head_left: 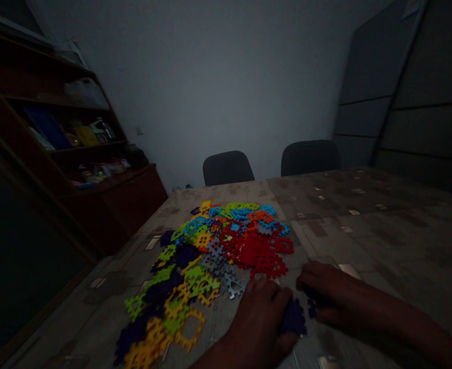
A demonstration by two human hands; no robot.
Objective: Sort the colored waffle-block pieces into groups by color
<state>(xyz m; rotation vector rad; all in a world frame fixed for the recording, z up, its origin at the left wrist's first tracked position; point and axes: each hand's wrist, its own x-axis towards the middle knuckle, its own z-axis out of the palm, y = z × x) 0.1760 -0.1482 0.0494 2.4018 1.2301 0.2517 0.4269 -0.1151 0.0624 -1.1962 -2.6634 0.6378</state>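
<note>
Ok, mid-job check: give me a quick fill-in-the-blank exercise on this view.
1. The left hand touches a dark purple piece, most of which shows on the ____ side of that hand in the picture.
2. The large cluster along the right side of the pile is coloured ____.
3. Beyond the table, the backs of ____ dark chairs show.

Missing words: right; red; two.

I log a dim, home-like room, though from my remote view a small office stays possible: patterned counter, two dark chairs before a plain wall, wooden shelf unit with mixed belongings, toy-like plastic pieces spread out.
</note>
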